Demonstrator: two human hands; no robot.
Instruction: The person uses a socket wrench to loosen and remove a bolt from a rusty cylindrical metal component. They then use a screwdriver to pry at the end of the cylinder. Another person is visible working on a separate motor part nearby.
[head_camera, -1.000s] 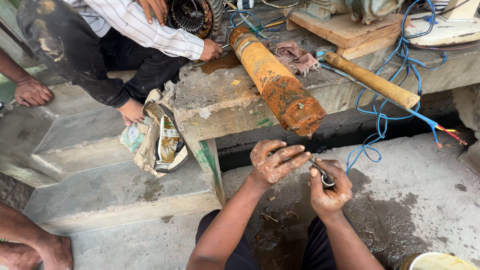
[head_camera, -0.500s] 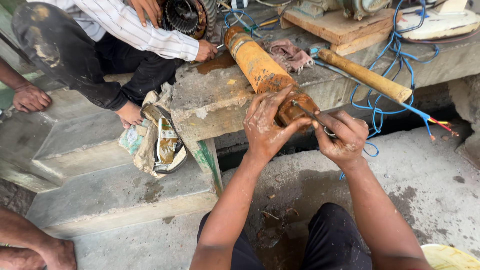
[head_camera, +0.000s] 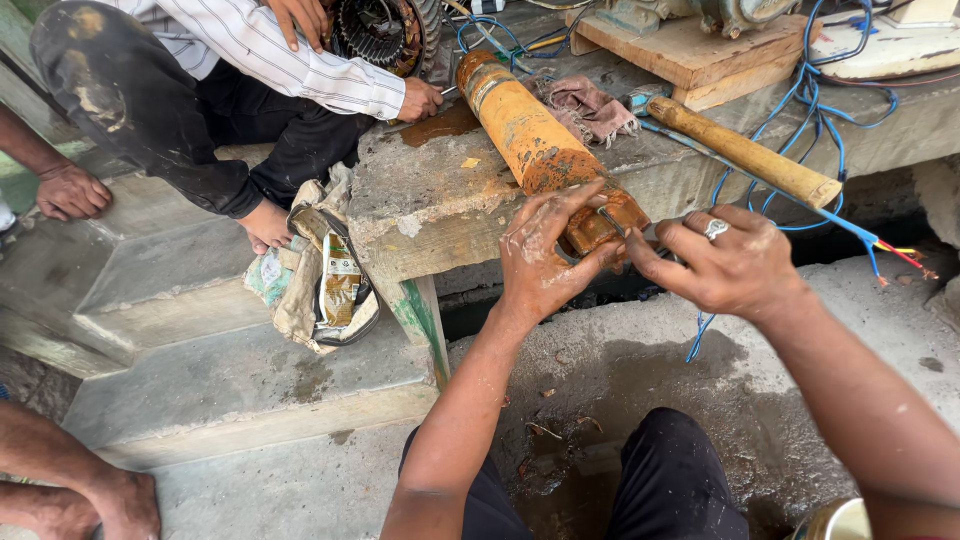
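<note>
A rusty orange cylinder (head_camera: 520, 125) lies on a concrete bench (head_camera: 430, 205), its near end jutting over the edge. My left hand (head_camera: 545, 255), smeared with grime, grips that near end from the left. My right hand (head_camera: 725, 265), with a ring on one finger, holds a thin metal tool (head_camera: 612, 222) whose tip rests against the end of the cylinder. The two hands almost touch, and they hide most of the cylinder's end face.
A person in a striped shirt (head_camera: 250, 50) sits on the bench beside a wound motor core (head_camera: 385, 30). A wooden-handled hammer (head_camera: 745, 150), blue wires (head_camera: 830, 130), a rag (head_camera: 590, 105) and a wooden block (head_camera: 690, 45) lie behind. A crumpled bag (head_camera: 320, 270) sits on the concrete steps (head_camera: 200, 310).
Both my hands have risen from above the ground to the cylinder's near end. The left now grips it and the right brings the tool against it.
</note>
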